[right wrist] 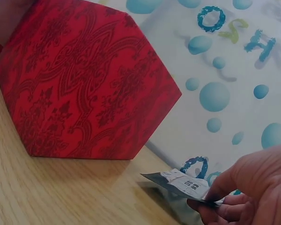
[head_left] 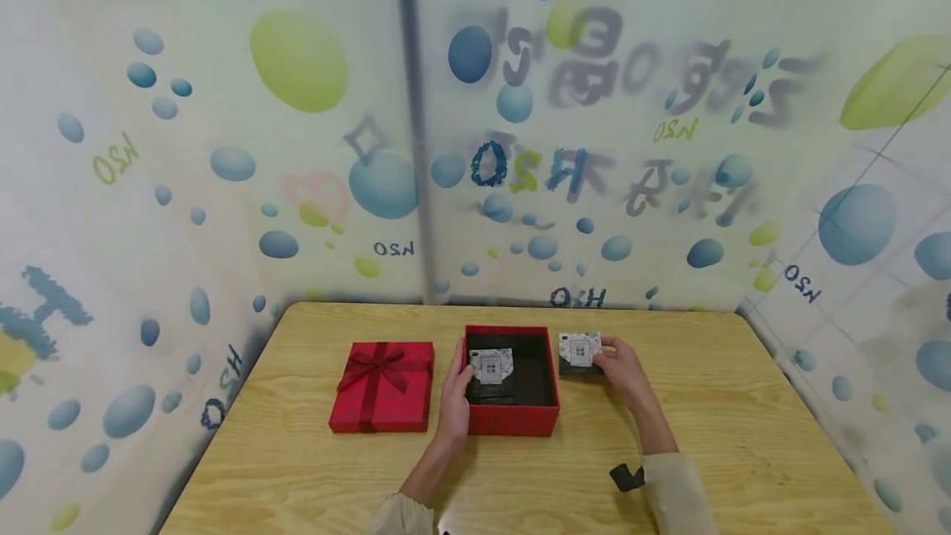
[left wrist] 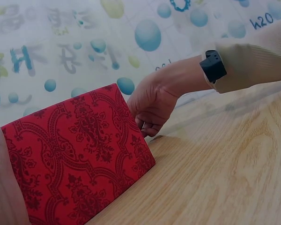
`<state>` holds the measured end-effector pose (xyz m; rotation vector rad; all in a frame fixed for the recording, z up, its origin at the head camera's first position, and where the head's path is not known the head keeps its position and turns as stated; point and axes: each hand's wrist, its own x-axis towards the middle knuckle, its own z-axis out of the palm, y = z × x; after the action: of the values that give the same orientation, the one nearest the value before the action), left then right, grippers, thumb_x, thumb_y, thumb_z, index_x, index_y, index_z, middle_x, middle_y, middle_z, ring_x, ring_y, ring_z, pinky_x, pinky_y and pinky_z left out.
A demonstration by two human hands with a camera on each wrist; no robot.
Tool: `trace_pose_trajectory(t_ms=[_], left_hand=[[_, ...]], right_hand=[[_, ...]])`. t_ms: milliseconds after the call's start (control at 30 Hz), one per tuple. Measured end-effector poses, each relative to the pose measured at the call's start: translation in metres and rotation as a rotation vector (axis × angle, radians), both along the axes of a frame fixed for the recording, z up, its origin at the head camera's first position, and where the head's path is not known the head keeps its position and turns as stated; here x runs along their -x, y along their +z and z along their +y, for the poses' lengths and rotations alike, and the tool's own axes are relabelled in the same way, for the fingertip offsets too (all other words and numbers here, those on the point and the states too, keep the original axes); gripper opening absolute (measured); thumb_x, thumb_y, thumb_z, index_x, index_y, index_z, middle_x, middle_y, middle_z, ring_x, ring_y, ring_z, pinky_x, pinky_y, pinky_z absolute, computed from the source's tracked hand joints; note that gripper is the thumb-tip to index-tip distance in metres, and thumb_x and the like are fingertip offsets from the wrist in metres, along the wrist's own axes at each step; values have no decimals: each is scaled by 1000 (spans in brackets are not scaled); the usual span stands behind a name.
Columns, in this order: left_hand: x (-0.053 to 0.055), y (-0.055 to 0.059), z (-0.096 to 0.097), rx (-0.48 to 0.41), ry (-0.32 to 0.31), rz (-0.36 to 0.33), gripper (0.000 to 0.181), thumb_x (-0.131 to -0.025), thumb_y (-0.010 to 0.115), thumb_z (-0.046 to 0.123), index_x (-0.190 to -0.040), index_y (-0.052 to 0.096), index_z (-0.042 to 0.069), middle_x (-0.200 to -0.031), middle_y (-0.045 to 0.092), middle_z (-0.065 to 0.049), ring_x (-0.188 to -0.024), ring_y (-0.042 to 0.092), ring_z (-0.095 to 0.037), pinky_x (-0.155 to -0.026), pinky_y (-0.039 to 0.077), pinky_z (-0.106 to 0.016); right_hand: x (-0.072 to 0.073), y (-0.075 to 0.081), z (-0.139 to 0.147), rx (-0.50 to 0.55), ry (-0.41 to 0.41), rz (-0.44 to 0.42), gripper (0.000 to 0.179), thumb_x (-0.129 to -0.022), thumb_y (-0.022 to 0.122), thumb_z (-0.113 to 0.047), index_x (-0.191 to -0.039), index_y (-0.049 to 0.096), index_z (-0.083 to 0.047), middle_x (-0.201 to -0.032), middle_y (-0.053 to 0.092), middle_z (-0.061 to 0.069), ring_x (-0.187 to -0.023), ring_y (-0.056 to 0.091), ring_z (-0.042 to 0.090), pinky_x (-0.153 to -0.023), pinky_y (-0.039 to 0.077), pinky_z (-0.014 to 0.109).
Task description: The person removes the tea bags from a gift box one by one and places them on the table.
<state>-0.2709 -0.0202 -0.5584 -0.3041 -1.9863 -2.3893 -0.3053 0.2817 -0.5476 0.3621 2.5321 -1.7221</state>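
Observation:
A red gift box (head_left: 513,421) with a dark damask pattern stands lidless on the table. Along its left wall lies my left hand (head_left: 451,403), holding that side with the thumb over the rim. Inside, at the left, is a flat black sachet (head_left: 492,370) with a white printed label; the box's right part shows bare dark bottom. Just right of the box, my right hand (head_left: 622,370) pinches a similar sachet (head_left: 579,351) by its right edge. The right wrist view shows this sachet (right wrist: 189,185) tilted between thumb and fingers, low over the table.
A red lid (head_left: 352,403) with a dark ribbon bow lies left of the box. The wooden table (head_left: 743,436) reaches back to a printed curtain (head_left: 631,130) with blue and green spots. A small black device (head_left: 627,477) is strapped at the right wrist.

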Motion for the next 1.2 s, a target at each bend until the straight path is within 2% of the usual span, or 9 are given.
trace_pose_trajectory(t_ms=[100, 167, 300, 400, 533, 633, 800, 1000, 1200], left_hand=[[0, 1, 0, -1, -2, 1, 57, -112, 25, 9, -167, 12, 1, -175, 10, -14, -160, 4, -33, -127, 3, -55], [0, 1, 0, 1, -1, -2, 57, -112, 25, 9, -167, 12, 2, -175, 10, -14, -161, 5, -32, -127, 4, -53], [1, 1, 0, 3, 7, -6, 57, -111, 25, 8, -167, 14, 3, -175, 10, -15, -161, 5, -30, -127, 4, -50], [1, 1, 0, 1, 12, -4, 57, -111, 26, 6, -167, 14, 2, -175, 11, -15, -161, 5, -31, -127, 5, -44], [0, 2, 0, 0, 17, -16, 57, -111, 26, 6, -167, 15, 2, -175, 12, -14, -161, 5, -29, -125, 7, -33], [-1, 2, 0, -1, 15, -18, 57, -111, 26, 6, -167, 15, 3, -175, 11, -15, -161, 5, -29, -127, 6, -38], [0, 2, 0, -12, 13, -15, 57, -111, 26, 8, -167, 15, 3, -175, 12, -13, -160, 5, -29, -127, 6, -46], [1, 3, 1, 0, 19, 0, 57, -111, 27, 8, -167, 15, 2, -174, 12, -14, -161, 5, -32, -127, 3, -55], [0, 2, 0, 3, 17, -2, 57, -111, 27, 8, -167, 15, 3, -174, 12, -16, -161, 5, -33, -127, 2, -55]], right_hand=[[0, -2, -2, -21, -15, -4, 47, -106, 49, -7, -148, 42, 14, -141, 53, 38, -125, 58, 40, -87, 52, 36], [0, -3, -2, -47, -29, 0, 47, -105, 49, -6, -147, 43, 15, -140, 54, 39, -126, 58, 42, -86, 52, 35], [0, -5, -3, -113, -75, 14, 44, -102, 51, -4, -142, 49, 15, -128, 60, 35, -108, 61, 36, -73, 49, 29], [1, -9, -3, -163, -107, 42, 42, -100, 53, -4, -139, 53, 14, -116, 63, 30, -93, 60, 29, -66, 46, 27], [3, -15, -3, -228, -158, 124, 41, -98, 56, -4, -134, 56, 13, -107, 65, 27, -90, 61, 32, -68, 47, 30], [4, -21, -2, -252, -199, 204, 40, -96, 58, -4, -132, 56, 13, -105, 67, 29, -94, 64, 36, -73, 50, 34], [6, -31, -2, -295, -240, 287, 39, -93, 61, -4, -129, 58, 11, -98, 70, 25, -88, 66, 32, -74, 50, 36], [8, -33, -4, -353, -245, 295, 42, -90, 62, -5, -129, 58, 11, -92, 68, 19, -84, 63, 31, -74, 49, 40], [7, -35, -3, -383, -235, 288, 43, -91, 64, -6, -130, 58, 10, -98, 68, 23, -92, 65, 36, -84, 51, 51]])
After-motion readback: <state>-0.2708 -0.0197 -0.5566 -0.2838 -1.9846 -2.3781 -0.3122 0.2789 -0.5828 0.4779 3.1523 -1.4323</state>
